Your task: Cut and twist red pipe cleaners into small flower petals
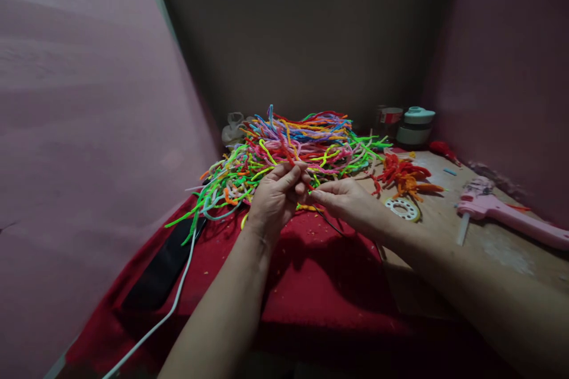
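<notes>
Over the front of the table, my left hand [280, 192] is closed with its thumb and fingers pinching a red pipe cleaner [285, 151], whose upper part sticks up past the fingertips. Close by on the right, my right hand [340, 196] pinches the lower end of what looks like the same red pipe cleaner between thumb and forefinger. Part of it is hidden behind the fingers of my left hand. Just behind both hands lies a large tangled heap of pipe cleaners [306, 130] in many colours.
A red cloth [302, 284] covers the table. On the left lie a black phone-like slab [160, 269] and a white cable [184, 272]. To the right are red and orange pipe-cleaner pieces [402, 173], a white ring with holes [402, 209], a pink glue gun [511, 213] and a lidded jar [415, 127].
</notes>
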{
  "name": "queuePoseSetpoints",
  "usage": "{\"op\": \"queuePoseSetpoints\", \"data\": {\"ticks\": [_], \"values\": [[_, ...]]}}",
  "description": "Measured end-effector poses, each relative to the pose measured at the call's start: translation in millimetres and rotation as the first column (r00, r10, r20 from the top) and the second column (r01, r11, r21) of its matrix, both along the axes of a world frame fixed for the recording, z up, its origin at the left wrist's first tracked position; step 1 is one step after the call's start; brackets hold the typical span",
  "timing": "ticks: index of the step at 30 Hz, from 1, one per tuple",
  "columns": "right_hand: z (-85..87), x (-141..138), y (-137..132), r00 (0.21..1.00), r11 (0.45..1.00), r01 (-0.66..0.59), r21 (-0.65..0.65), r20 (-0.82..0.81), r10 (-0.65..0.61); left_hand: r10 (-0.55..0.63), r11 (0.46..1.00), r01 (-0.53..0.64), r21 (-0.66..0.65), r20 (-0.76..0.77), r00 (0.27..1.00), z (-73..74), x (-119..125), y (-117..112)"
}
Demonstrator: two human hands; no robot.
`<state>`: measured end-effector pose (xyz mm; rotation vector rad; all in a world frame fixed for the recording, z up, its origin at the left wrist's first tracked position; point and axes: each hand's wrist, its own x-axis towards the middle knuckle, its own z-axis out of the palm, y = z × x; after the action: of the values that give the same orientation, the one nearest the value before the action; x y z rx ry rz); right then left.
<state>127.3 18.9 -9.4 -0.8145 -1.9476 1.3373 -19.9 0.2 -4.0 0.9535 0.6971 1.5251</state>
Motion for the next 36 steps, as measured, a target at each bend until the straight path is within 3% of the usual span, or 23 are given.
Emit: {"op": "queuePoseSetpoints", "data": {"ticks": [4, 10, 14, 21, 25, 30, 36], "values": [[-3.8, -3, 1, 1.0, 0.998, -0.007, 0.057, -0.012, 0.007, 0.186, 0.982, -0.187, 0.007, 0.077, 0.979, -0.8, -2, 6], [-10.0, -3, 7, 0.998, 0.991, 0.051, 0.126, 0.039, -0.057, 0.335, 0.94, -0.339, 0.035, 0.098, 0.937, 0.2, -8, 10], [-9.8, -2, 7, 0.995, 0.987, 0.043, 0.156, 0.081, -0.056, 0.396, 0.91, -0.411, 0.047, 0.193, 0.898, 0.8, -18, 13], [-13.3, -2, 12, 0.983, 0.993, 0.005, 0.119, 0.18, -0.026, 0.39, 0.913, -0.408, -0.007, 0.31, 0.867, 6.4, -41, 14], [-13.3, -3, 10, 0.98, 0.969, 0.027, 0.247, 0.187, -0.075, 0.343, 0.926, -0.377, 0.019, 0.372, 0.862, 9.8, -48, 12], [-16.7, -10, -7, 0.887, 0.902, -0.009, 0.431, 0.42, -0.192, 0.37, 0.92, -0.391, -0.038, 0.415, 0.831, 11.3, -53, 10], [-21.0, -17, -15, 0.898, 0.914, -0.037, 0.405, 0.415, -0.148, 0.455, 0.877, -0.476, -0.063, 0.424, 0.783, 8.3, -55, 12]]}}
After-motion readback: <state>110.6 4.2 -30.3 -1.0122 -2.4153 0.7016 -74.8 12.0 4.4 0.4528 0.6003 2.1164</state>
